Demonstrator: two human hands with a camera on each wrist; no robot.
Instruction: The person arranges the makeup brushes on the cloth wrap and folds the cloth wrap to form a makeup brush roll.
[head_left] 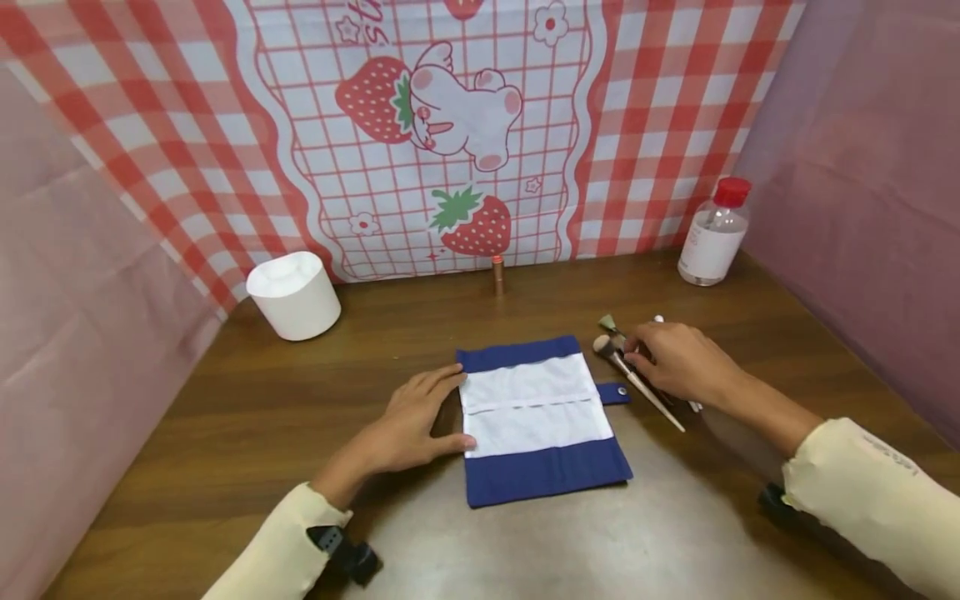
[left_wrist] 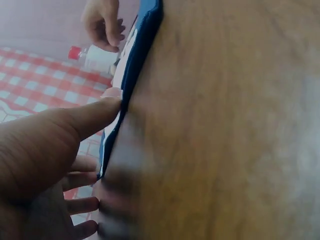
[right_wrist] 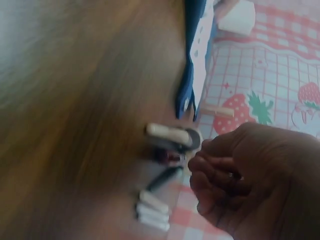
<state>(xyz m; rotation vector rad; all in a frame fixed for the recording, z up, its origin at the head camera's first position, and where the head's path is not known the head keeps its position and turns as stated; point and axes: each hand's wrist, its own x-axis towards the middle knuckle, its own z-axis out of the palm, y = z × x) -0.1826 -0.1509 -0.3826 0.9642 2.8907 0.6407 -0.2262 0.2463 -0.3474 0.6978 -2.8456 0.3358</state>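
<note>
The left hand (head_left: 408, 421) rests with spread fingers at the left edge of the flat blue-and-white fabric pouch (head_left: 536, 429), lying open on the brown wooden table (head_left: 375, 342). The right hand (head_left: 678, 358) bends its fingers over the slim, long-handled makeup brushes (head_left: 647, 390), right of the pouch; whether they pinch any brush, I cannot tell.

Head view: sideways lettering (head_left: 369, 22), cut off, beginning apparently "st", on the wall cloth (head_left: 442, 187) at 11 o'clock; print on the bottle (head_left: 711, 237) at 3 and right sleeve (head_left: 862, 492) at 4, illegible.
</note>
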